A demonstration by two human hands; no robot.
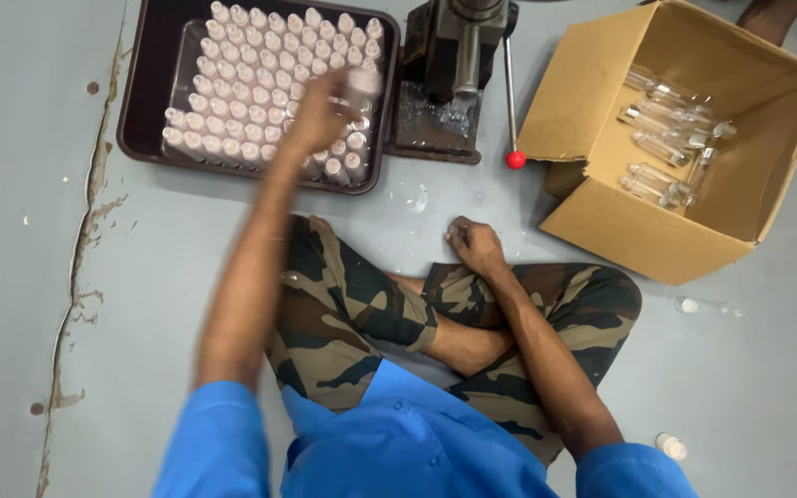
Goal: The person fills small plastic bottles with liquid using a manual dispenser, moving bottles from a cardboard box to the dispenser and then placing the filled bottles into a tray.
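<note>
I sit cross-legged on a grey floor. My left hand (320,115) is stretched out over the dark tray (140,101), blurred, and closed around a small pale bottle (362,83) above the rows of several upright pale bottles (242,83). My right hand (474,247) rests near my knee on the floor, fingers curled shut, with nothing visible in it. A black hand press (454,65) with a red-knobbed lever (515,159) stands just right of the tray.
An open cardboard box (638,231) at the right holds several clear capped bottles (671,138) lying on their sides. One clear bottle (705,306) and a small white cap (671,447) lie loose on the floor at the right. A crack (85,231) runs down the floor at the left.
</note>
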